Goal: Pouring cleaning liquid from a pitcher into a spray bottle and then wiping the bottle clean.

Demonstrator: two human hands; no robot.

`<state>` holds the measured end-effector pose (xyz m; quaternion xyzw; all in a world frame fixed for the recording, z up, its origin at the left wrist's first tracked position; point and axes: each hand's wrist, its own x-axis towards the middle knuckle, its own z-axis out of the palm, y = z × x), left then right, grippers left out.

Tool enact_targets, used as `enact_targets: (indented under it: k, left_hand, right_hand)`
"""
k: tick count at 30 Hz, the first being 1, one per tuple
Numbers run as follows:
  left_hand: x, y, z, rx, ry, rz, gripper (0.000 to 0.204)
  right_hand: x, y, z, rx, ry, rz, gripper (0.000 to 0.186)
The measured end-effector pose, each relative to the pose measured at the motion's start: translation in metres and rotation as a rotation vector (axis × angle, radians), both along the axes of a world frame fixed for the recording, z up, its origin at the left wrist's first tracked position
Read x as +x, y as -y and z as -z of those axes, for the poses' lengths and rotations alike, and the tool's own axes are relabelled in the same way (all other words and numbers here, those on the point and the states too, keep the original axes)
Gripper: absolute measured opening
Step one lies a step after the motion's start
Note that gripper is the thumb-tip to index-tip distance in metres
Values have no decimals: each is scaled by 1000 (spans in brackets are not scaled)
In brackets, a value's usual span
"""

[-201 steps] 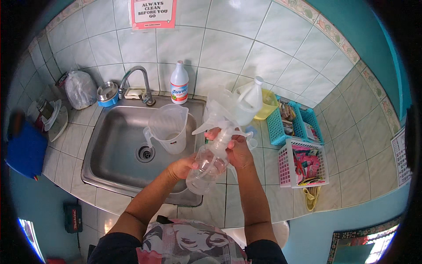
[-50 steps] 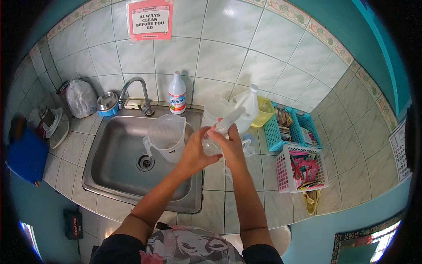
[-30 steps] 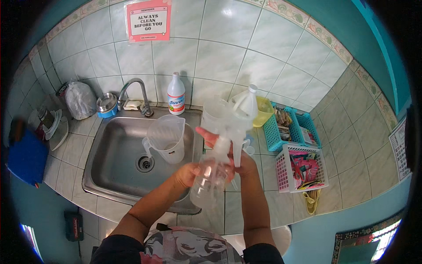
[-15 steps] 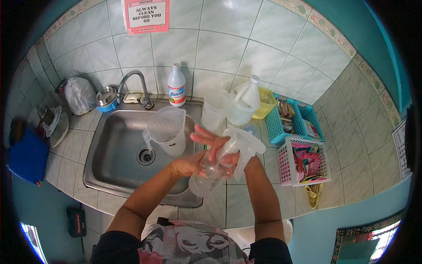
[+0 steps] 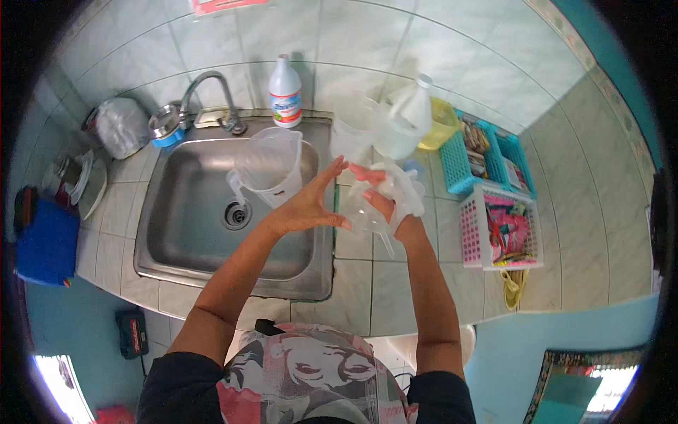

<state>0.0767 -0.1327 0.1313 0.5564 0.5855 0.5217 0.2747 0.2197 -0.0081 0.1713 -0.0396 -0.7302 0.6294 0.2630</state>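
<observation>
My right hand (image 5: 385,194) grips a clear plastic spray bottle (image 5: 363,217) with a white trigger head (image 5: 408,196) and tube, over the counter right of the sink. My left hand (image 5: 296,208) is open at the bottle's left, thumb and fingers spread; whether it touches the bottle is unclear. A clear measuring jug (image 5: 268,169) stands in the steel sink (image 5: 191,240). Behind the spray bottle are a translucent container (image 5: 352,124) and a white plastic jug (image 5: 406,127). A white bottle with a blue-and-red label (image 5: 285,92) stands behind the sink.
A faucet (image 5: 233,113), blue-banded steel container (image 5: 165,127) and bagged item (image 5: 120,127) line the back left; a blue object (image 5: 46,240) sits far left. On the right are a yellow tub (image 5: 441,113), turquoise baskets (image 5: 459,166), a white basket (image 5: 473,233) and the tiled counter (image 5: 409,297).
My hands and the spray bottle have moved up and away from my body. My left hand has let go or loosened its grip, fingers now spread. The view has also shifted.
</observation>
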Motion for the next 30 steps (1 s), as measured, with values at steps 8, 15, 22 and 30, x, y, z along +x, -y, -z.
enact_targets:
  k: [8,15,22,30]
  left_hand:
    - [-40,73,64,-19,285,-533,25]
    - [-67,109,79,112,476,-946,17]
    - [-73,126,102,23,530,-986,18]
    - [-110,110,121,62,-94,-1057,35]
  right_hand:
    - [-12,4,100,-12,163,543,20]
    - [-25,1,134,-163,59,679,23]
    - [3,11,118,-182,122,467,64]
    - [29,8,113,-64,-90,1160,18]
